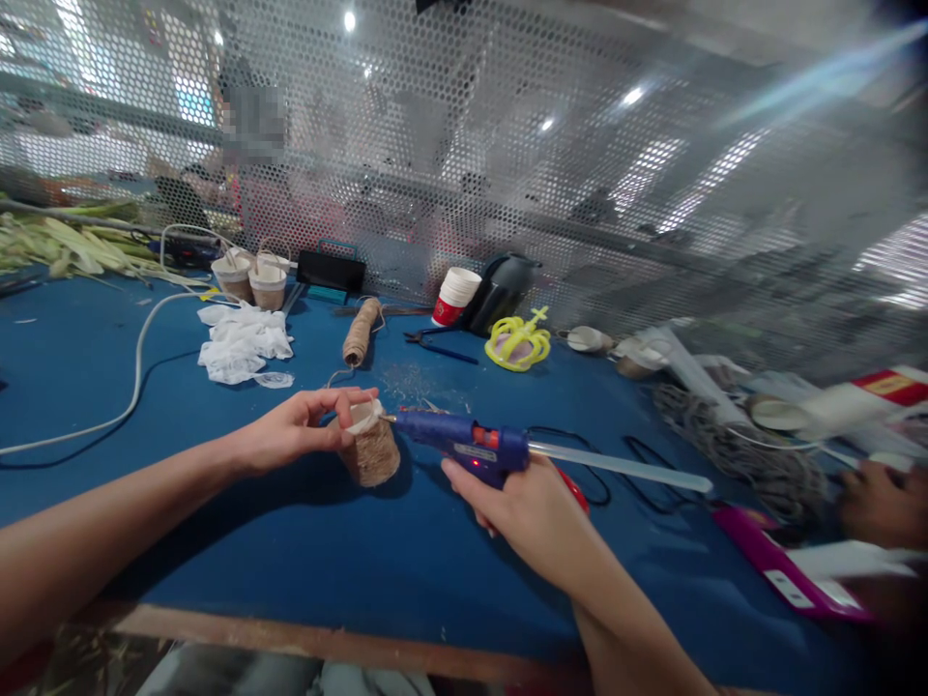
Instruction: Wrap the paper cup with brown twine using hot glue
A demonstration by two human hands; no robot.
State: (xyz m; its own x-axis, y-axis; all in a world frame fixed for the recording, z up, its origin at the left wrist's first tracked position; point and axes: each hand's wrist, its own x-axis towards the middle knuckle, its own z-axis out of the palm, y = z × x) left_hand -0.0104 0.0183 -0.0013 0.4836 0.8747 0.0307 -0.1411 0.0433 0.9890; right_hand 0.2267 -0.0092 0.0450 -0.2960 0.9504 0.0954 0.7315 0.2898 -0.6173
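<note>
My left hand (308, 423) grips the rim of a paper cup (374, 456) wrapped in brown twine, which is tilted a little above the blue table. Its white rim shows between the fingers. In my right hand (518, 503) is a blue hot glue gun (464, 443) with a lit red light. A long translucent glue stick (623, 467) sticks out of its back end. The nozzle points left and meets the cup's rim, or stops just short of it; I cannot tell which. Behind the cup lies a roll of brown twine (361, 333), its loose strand trailing toward the cup.
Behind are white gloves (243, 340), twine-wrapped cups (268, 288), pliers (442, 346), stacked paper cups (456, 295) and a yellow crown (517, 342). A white cable (137, 362) crosses the left side. At right lie grey cord (754, 459), a purple box (787, 561) and another person's hand (881, 503). Perforated metal (406, 145) stands behind.
</note>
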